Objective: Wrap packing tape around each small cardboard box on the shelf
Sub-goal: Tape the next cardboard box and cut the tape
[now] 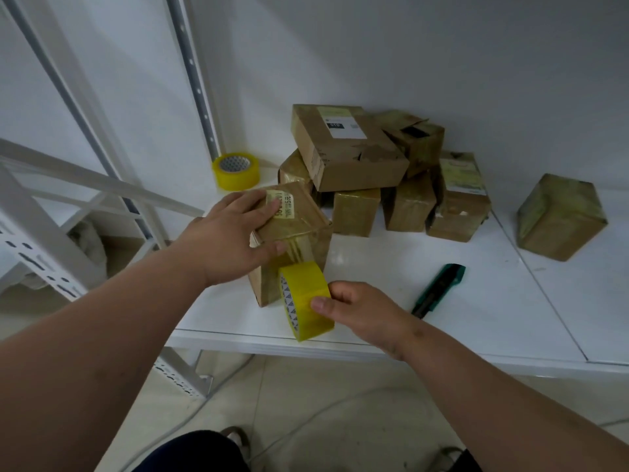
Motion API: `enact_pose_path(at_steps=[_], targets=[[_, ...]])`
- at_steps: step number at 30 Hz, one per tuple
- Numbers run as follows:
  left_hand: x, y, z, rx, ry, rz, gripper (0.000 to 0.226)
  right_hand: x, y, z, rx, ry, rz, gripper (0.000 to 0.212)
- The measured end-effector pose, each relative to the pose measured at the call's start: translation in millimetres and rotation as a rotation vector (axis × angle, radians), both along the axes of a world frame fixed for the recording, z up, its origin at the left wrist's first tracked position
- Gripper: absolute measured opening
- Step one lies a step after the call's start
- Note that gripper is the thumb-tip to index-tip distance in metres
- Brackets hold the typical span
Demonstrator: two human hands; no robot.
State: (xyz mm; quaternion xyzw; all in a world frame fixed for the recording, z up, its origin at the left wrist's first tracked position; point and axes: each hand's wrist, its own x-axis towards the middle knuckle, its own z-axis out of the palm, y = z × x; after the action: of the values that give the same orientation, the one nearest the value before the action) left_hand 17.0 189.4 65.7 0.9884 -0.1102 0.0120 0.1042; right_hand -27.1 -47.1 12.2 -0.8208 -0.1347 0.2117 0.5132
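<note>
A small cardboard box (299,229) stands near the front edge of the white shelf (476,321). My left hand (231,236) lies over its top left corner, fingers on the top label and thumb on the front face. My right hand (360,311) grips a yellow tape roll (303,298) held against the box's lower front. A strip of tape runs from the roll up the front face. Behind stands a pile of several brown boxes (371,175), some shiny with tape.
A second yellow tape roll (236,170) lies at the back left by the upright. A green utility knife (439,289) rests on the shelf right of my right hand. One taped box (561,216) stands apart at the right. White shelf frames (51,212) stand left.
</note>
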Motion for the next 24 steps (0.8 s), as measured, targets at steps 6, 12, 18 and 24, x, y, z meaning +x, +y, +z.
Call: enact_pose_path(at_steps=[6,12,18,24], targets=[[5,-3,-6,-0.075,-0.024,0.008,0.077,-17,11,-10,0.049,-0.172,-0.147,0.036],[9,-4,-2,-0.194,0.018,0.018,0.078,-35,21,-37,0.027,-0.212,-0.27,0.042],[2,-17,-12,-0.476,-0.149,0.115,0.07,-18,18,-27,0.039,-0.158,-0.285,0.043],[-6,-35,-30,-0.528,-0.359,0.278,0.05,-5,16,-27,0.093,-0.006,-0.312,0.039]])
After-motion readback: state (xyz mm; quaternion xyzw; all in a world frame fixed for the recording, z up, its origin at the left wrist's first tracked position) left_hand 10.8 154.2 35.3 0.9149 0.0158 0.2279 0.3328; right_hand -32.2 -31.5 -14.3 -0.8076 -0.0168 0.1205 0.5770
